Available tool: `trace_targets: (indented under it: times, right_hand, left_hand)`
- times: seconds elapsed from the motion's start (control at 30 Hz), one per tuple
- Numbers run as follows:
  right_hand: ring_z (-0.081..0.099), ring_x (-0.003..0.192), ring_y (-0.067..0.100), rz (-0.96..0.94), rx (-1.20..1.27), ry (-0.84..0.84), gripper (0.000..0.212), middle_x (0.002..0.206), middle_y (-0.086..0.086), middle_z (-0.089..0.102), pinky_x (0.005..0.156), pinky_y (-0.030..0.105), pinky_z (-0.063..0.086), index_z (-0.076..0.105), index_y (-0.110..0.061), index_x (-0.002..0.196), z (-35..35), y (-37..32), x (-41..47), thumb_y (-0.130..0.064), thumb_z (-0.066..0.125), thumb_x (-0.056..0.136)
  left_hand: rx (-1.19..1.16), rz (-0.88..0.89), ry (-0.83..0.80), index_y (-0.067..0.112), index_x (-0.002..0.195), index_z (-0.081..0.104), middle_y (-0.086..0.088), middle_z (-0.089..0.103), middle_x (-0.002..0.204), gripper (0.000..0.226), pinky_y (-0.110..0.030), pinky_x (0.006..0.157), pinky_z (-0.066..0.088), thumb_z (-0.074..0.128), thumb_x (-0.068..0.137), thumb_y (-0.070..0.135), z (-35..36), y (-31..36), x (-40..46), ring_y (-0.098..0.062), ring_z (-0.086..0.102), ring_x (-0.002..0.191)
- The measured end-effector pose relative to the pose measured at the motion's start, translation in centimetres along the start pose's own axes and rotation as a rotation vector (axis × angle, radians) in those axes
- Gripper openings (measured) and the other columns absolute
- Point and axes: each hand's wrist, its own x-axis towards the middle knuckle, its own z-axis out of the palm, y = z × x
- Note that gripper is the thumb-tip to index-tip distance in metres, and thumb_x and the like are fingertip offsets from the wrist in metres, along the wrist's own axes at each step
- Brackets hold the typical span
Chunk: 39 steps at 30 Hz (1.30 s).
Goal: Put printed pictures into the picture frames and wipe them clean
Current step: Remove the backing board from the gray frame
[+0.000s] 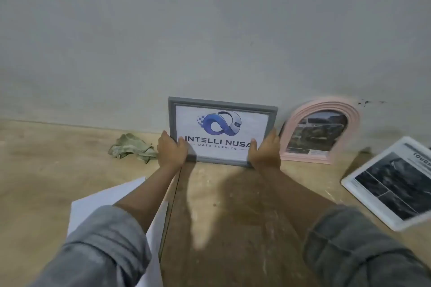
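A grey rectangular picture frame (221,102) stands upright against the wall, holding a printed picture with a blue loop logo and the words INTELLI NUSA. My left hand (171,150) grips its lower left corner, thumb on the front. My right hand (265,149) grips its lower right corner the same way. A pink arched frame (324,106) with a dark photo leans on the wall just to the right. A white frame (356,193) with a dark printed picture lies flat at the far right. A crumpled greenish cloth (131,148) lies left of the grey frame.
White paper sheets (112,196) lie on the wooden surface under my left forearm. A seam runs between two boards of the table (35,170). The plain grey wall (210,30) rises right behind the frames.
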Motion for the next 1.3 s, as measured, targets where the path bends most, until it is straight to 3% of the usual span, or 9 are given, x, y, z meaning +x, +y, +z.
trace_targets:
  times: [0.13, 0.27, 0.43, 0.67, 0.87, 0.93, 1.03, 1.17, 1.3]
  right_hand:
    - [0.032, 0.133, 0.036, 0.046, 0.014, 0.086, 0.072, 0.144, 0.022, 0.031, 0.100, 0.044, 0.037, 0.013, 0.002, 0.148, 1.0, 0.1, 0.6, -0.023, 0.052, 0.092]
    - [0.037, 0.129, 0.039, 0.020, 0.031, 0.136, 0.068, 0.140, 0.024, 0.035, 0.098, 0.046, 0.039, 0.019, 0.004, 0.146, 1.6, 0.2, 0.8, -0.021, 0.053, 0.092]
    - [0.051, 0.111, 0.042, -0.118, 0.090, 0.243, 0.060, 0.123, 0.026, 0.047, 0.087, 0.047, 0.048, 0.039, 0.006, 0.137, 0.5, 0.3, 0.0, -0.027, 0.045, 0.088]
    - [0.056, 0.086, 0.015, -0.427, 0.418, 0.276, 0.026, 0.097, 0.006, 0.054, 0.076, 0.030, 0.051, 0.059, -0.003, 0.108, -8.7, -1.0, -4.4, -0.021, 0.051, 0.090]
    - [0.051, 0.081, -0.001, -0.685, 0.488, 0.252, 0.010, 0.085, 0.001, 0.053, 0.070, 0.012, 0.041, 0.060, -0.009, 0.091, -15.8, -3.1, -11.7, -0.016, 0.062, 0.084]
    - [0.051, 0.080, -0.004, -0.677, 0.519, 0.268, 0.008, 0.084, 0.002, 0.051, 0.068, 0.009, 0.040, 0.061, -0.006, 0.088, -16.4, -3.0, -14.3, -0.008, 0.065, 0.082]
    - [0.054, 0.083, 0.001, -0.695, 0.554, 0.274, 0.012, 0.088, 0.005, 0.050, 0.071, 0.010, 0.044, 0.062, 0.001, 0.091, -16.2, -2.2, -17.7, -0.004, 0.067, 0.081]
    - [0.059, 0.090, 0.019, -0.785, 0.484, 0.314, 0.018, 0.091, 0.011, 0.054, 0.075, 0.032, 0.053, 0.064, 0.002, 0.098, -14.6, -1.1, -20.9, -0.010, 0.062, 0.084]
    - [0.057, 0.098, 0.014, -0.826, 0.448, 0.304, 0.023, 0.096, 0.009, 0.055, 0.080, 0.027, 0.053, 0.063, -0.002, 0.104, -14.3, -0.4, -23.2, -0.014, 0.059, 0.084]
  left_hand:
    - [-0.099, -0.068, -0.005, -0.003, 0.145, 0.029, -0.021, 0.040, 0.146, 0.060, -0.040, 0.111, 0.032, 0.047, 0.096, 0.026, 0.1, -0.7, 1.1, -0.034, 0.038, 0.135]
    - [-0.194, -0.065, 0.013, 0.003, 0.122, 0.052, -0.015, 0.061, 0.117, 0.034, -0.032, 0.086, 0.043, 0.050, 0.093, 0.020, 0.7, -0.6, 1.3, -0.032, 0.057, 0.107]
    - [-0.283, -0.104, 0.042, 0.006, 0.121, 0.053, -0.011, 0.062, 0.112, 0.033, -0.034, 0.082, 0.046, 0.051, 0.091, 0.021, 0.7, -0.9, 0.5, -0.029, 0.059, 0.098]
    - [-0.360, -0.160, -0.017, 0.009, 0.111, 0.058, -0.005, 0.063, 0.110, 0.032, -0.036, 0.084, 0.045, 0.046, 0.094, 0.034, -0.3, 0.2, -3.3, -0.023, 0.056, 0.096]
    - [-0.463, 0.000, -0.188, 0.021, 0.086, 0.053, 0.002, 0.056, 0.094, 0.027, -0.032, 0.080, 0.037, 0.040, 0.100, 0.039, -2.2, 6.2, -11.1, -0.017, 0.050, 0.097]
    - [-0.626, 0.082, -0.196, 0.025, 0.098, 0.056, 0.004, 0.060, 0.113, 0.033, -0.030, 0.092, 0.037, 0.041, 0.094, 0.054, -3.6, 8.8, -14.8, -0.011, 0.053, 0.112]
    - [-0.756, 0.256, -0.216, 0.020, 0.126, 0.055, 0.006, 0.057, 0.132, 0.073, -0.025, 0.102, 0.034, 0.048, 0.078, 0.074, -6.0, 11.7, -21.1, -0.005, 0.050, 0.125]
    - [-0.661, 0.389, -0.135, 0.014, 0.129, 0.055, -0.001, 0.063, 0.124, 0.067, -0.026, 0.099, 0.046, 0.069, 0.077, 0.054, -7.6, 13.9, -26.4, -0.010, 0.058, 0.117]
    - [-0.566, 0.382, 0.096, 0.014, 0.117, 0.062, 0.000, 0.067, 0.109, 0.029, -0.029, 0.092, 0.051, 0.061, 0.091, 0.025, -7.5, 13.9, -28.3, -0.013, 0.063, 0.105]
